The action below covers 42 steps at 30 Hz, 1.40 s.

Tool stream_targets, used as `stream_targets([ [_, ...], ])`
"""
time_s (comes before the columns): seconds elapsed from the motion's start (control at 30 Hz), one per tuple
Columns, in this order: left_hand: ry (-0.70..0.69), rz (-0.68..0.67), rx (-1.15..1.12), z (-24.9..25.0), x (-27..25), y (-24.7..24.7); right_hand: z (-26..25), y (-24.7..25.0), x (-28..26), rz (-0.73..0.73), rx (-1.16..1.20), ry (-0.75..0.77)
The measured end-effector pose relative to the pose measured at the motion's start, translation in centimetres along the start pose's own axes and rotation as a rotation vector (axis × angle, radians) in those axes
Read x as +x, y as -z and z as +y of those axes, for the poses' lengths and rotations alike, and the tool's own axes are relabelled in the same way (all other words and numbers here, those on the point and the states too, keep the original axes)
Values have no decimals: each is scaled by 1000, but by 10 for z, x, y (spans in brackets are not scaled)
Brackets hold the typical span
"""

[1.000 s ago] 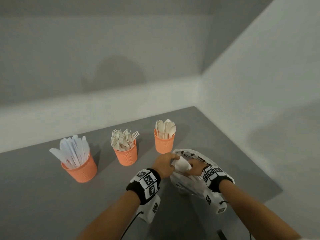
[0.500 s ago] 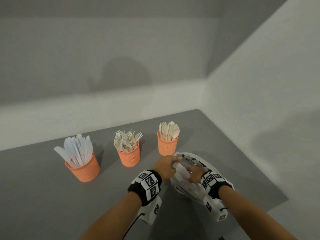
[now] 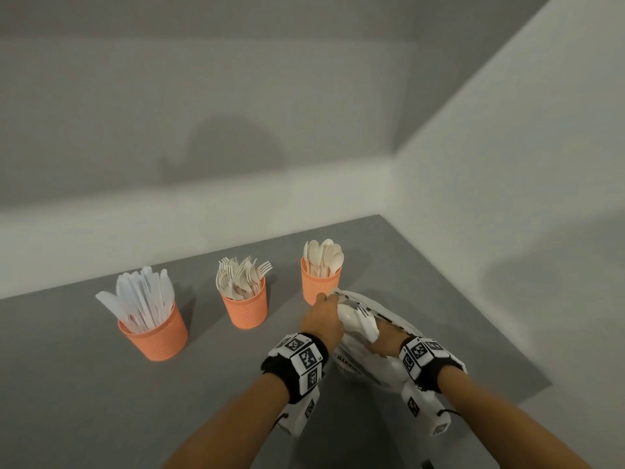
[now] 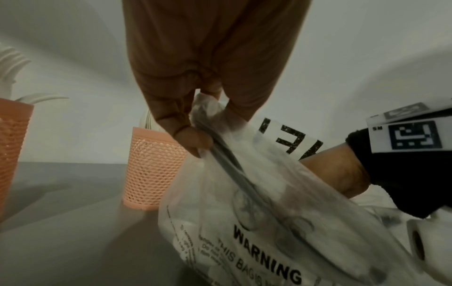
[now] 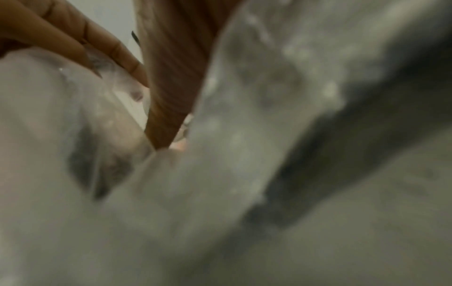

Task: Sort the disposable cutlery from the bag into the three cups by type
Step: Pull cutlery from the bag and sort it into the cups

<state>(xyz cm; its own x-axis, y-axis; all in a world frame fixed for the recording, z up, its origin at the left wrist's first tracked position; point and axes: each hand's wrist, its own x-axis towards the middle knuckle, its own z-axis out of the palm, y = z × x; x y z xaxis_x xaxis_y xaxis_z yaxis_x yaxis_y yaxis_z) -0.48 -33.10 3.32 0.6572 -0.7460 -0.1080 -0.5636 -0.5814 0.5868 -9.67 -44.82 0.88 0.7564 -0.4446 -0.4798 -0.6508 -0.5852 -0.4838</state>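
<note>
Three orange mesh cups stand in a row: knives [image 3: 152, 330] on the left, forks [image 3: 245, 308] in the middle, spoons [image 3: 319, 282] on the right. A clear plastic bag [image 3: 368, 363] with "WARNING" print lies in front of the spoon cup. My left hand [image 3: 324, 311] pinches the bag's rim [image 4: 203, 123] and holds it up. My right hand [image 3: 378, 340] is at the bag's mouth and grips a small bunch of white cutlery [image 3: 356, 321]; fork tines and a spoon bowl stick out. The right wrist view is blurred plastic [image 5: 244, 135].
The grey table [image 3: 101, 401] ends at a white wall on the right, close to the bag. Its right front edge [image 3: 527, 377] lies just past my right wrist. The spoon cup [image 4: 156, 168] stands right behind my left fingers.
My right hand has drawn back out of the bag's mouth, and the cutlery heads now show above it. My left hand keeps its hold on the rim.
</note>
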Motion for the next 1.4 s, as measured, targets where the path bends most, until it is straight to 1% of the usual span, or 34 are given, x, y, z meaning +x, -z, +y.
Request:
stream_targets([
  [0.13, 24, -41, -14, -2, 3, 2, 3, -1, 0, 6, 12, -13],
  [0.23, 44, -71, -104, -6, 4, 5, 1, -1, -5, 31, 20, 35],
  [0.33, 73, -138, -354, -10, 2, 12, -2, 2, -9, 73, 220, 91],
  [0.43, 131, -201, -569, -12, -3, 20, -12, 7, -17, 93, 353, 194],
  [0.53, 168, -265, -657, -15, -7, 28, -29, 15, -21, 146, 502, 293],
  [0.6, 168, -292, -691, -18, -9, 32, -41, 22, -22, 158, 579, 305],
  [0.67, 193, -309, -797, -22, -11, 34, -57, 33, -24, 178, 676, 325],
  [0.7, 201, -308, -829, -23, -12, 34, -64, 38, -24, 183, 731, 333],
  [0.77, 179, -270, -824, -25, -14, 35, -79, 47, -24, 200, 839, 349],
  [0.83, 173, -169, -813, -29, -15, 35, -89, 53, -19, 233, 966, 357],
  [0.9, 217, -68, -903, -35, -16, 37, -100, 54, -15, 258, 1073, 355],
  [0.93, 256, -45, -979, -38, -18, 38, -105, 52, -12, 261, 1102, 356],
  [1.07, 428, -67, -1276, -47, -30, 43, -128, 30, -1, 278, 1136, 359],
  [1.17, 517, -105, -1426, -51, -42, 46, -148, 7, 5, 273, 1129, 355],
  [1.23, 534, -90, -1498, -56, -48, 51, -164, -9, 6, 259, 1127, 370],
  [1.4, 494, 6, -1659, -65, -59, 64, -196, -42, 0, 224, 1165, 357],
])
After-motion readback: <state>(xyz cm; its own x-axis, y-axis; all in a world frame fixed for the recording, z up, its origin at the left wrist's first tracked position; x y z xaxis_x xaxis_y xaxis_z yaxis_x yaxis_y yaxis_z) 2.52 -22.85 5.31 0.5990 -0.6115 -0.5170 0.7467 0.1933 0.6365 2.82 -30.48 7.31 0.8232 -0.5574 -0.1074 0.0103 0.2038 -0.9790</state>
